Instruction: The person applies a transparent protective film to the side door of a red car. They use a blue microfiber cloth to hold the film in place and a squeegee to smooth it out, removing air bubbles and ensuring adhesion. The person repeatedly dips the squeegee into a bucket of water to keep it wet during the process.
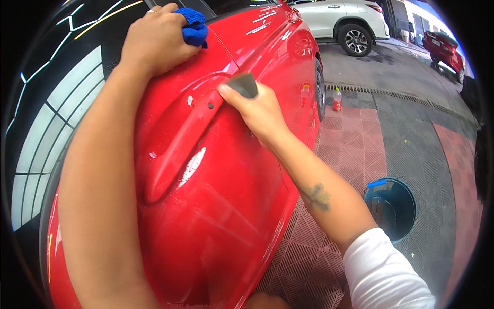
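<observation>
Holding a blue cloth point(195, 30) and a dark olive-grey pad point(245, 85) against a red car door point(221, 226)

The door fills the middle of the view, its glossy panel running from the lower left up toward the top. The left hand point(159, 44) is at the upper edge of the door, just below the window line. Its fingers are curled rather than spread, closed around the bunched blue cloth, which sticks out on the thumb side. A ring point(151, 11) shows on one finger.

The right hand point(260, 110) is farther down the panel, at the upper end of the red door handle point(180, 147). It is partly closed, with the thumb along the near side of the olive-grey pad; the other fingers are mostly hidden, so how far they wrap around it cannot be told. The pad is just beside the handle's end, near a small dark keyhole point(210, 106) and the door seam. A white sleeve point(383, 270) covers the upper part of that arm.

To the left, the dark window glass point(51, 110) reflects bright panels and light strips. To the right, a blue-green bucket point(405, 198) stands on the red and grey grid-tile floor point(355, 136), with a blue object point(377, 183) at its rim. Beyond it, a bottle point(337, 100) with a green cap stands upright near the car's wheel point(320, 87). A white SUV point(321, 20) and another red car point(443, 51) are parked farther back.
</observation>
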### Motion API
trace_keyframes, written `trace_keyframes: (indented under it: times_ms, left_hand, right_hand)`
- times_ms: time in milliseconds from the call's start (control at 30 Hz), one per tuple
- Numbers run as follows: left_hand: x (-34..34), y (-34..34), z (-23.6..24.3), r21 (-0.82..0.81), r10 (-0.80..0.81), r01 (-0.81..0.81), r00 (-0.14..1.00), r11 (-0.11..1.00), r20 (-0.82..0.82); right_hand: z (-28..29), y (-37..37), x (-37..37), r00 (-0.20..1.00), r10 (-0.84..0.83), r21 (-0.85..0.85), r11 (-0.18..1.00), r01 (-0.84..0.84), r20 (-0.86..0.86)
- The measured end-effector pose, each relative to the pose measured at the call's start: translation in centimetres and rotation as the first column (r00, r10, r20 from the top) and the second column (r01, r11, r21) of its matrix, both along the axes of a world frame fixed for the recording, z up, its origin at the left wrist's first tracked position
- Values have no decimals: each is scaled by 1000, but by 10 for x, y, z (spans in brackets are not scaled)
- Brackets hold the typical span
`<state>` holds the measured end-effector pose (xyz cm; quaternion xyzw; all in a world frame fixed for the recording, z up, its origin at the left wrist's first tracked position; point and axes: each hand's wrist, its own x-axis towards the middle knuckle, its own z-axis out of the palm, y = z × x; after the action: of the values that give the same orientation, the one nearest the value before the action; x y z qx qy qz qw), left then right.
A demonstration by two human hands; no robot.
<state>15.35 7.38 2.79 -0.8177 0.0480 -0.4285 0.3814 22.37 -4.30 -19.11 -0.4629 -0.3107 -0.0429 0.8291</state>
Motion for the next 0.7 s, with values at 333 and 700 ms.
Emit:
trace_keyframes:
  times_ms: [333, 700]
  left_hand:
    - [-3, 3, 2, -8, -3, 3, 1000, 1000, 24]
    - [-4, 5, 5, -3, -11, 11, 999, 1000, 33]
  right_hand:
    - [-6, 1, 22, 986, -61, 171, 981, 88, -158]
    - [-16, 31, -17, 935, -356, 20, 934, 356, -7]
